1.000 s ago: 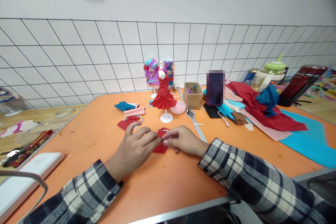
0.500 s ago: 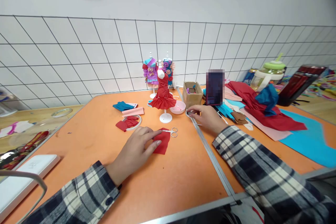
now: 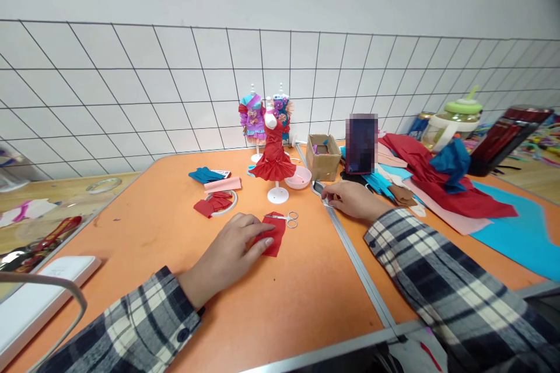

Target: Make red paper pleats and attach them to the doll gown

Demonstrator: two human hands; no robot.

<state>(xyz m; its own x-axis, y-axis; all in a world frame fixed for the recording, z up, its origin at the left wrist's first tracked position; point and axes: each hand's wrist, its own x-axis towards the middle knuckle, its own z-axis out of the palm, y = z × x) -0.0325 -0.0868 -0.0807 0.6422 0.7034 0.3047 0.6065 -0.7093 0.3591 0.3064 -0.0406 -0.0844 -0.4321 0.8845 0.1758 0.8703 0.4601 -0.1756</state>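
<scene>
My left hand (image 3: 234, 250) rests with fingers apart over a red fabric piece (image 3: 275, 238) on the table. Small silver scissors (image 3: 290, 220) lie across the top of that piece. To the right, my right hand (image 3: 355, 199) has its fingers together at a small dark and silver object (image 3: 318, 187) on the metal seam; whether it grips this is unclear. Behind the fabric stands a small mannequin in a red dress (image 3: 275, 151) on a white base, with a pink bowl (image 3: 301, 178) beside it.
A cardboard box (image 3: 322, 158) and an upright phone (image 3: 361, 144) stand behind my right hand. Fabric sheets (image 3: 450, 186), a green-lidded jug (image 3: 452, 122) and a dark red flask (image 3: 503, 140) are at right. Red scraps (image 3: 214, 204) lie left; a white slab (image 3: 52, 291) is near left.
My right hand has shifted slightly to the right, uncovering more of the small dark and silver object. My left hand stays over the red fabric. The view has tilted slightly.
</scene>
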